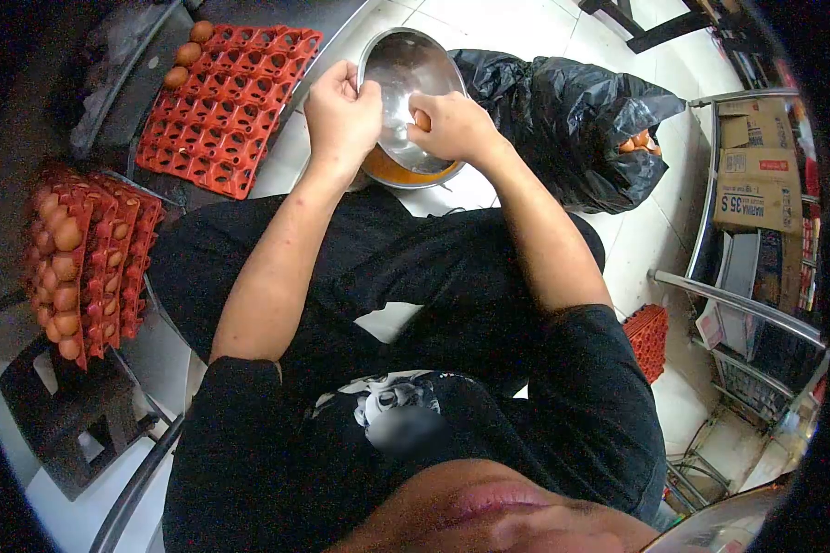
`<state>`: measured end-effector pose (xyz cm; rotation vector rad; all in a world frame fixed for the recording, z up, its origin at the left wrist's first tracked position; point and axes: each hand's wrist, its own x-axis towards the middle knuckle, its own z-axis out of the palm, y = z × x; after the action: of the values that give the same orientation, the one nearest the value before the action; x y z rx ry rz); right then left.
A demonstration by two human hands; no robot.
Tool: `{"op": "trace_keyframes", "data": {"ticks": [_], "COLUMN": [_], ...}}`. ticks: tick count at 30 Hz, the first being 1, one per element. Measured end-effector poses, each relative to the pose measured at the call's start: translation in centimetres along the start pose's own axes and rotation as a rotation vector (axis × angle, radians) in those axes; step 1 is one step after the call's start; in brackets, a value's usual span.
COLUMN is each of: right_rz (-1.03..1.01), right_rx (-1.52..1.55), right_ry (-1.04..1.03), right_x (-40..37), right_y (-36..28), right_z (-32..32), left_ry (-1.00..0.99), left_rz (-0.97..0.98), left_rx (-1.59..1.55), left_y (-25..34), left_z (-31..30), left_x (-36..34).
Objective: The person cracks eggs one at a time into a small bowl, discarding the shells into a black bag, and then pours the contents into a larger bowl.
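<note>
Right hand (452,124) closed round egg (421,120), held over steel bowl (406,64). Left hand (341,111) closed, apparently pinching bowl rim, just beside. Recommended: steady bowl, part shell low over beaten egg (406,172), keep fragments out.

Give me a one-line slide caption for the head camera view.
Head view: right hand holds an egg over a steel bowl, left hand at its rim, a red egg tray nearby.

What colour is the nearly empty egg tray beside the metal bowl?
It's a red plastic egg tray, best in head view.
</note>
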<state>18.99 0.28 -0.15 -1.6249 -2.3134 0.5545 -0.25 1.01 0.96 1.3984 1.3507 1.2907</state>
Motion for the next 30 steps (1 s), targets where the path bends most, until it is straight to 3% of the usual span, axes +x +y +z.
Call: {"op": "trace_keyframes", "data": {"ticks": [20,30], "right_rz": [-0.024,-0.051], "right_rx": [0.085,0.128], "right_ry": [-0.21,-0.247], "right_x": [0.5,0.5], "right_y": [0.5,1.3], "right_z": [-0.4,-0.9], "left_ry": [-0.02,0.024], "left_rz": [-0.036,0.008], "left_rx": [0.082,-0.032], "left_y": [1.6,0.4], "left_z": [0.2,0.7], "left_x": [-1.0,-0.7]}}
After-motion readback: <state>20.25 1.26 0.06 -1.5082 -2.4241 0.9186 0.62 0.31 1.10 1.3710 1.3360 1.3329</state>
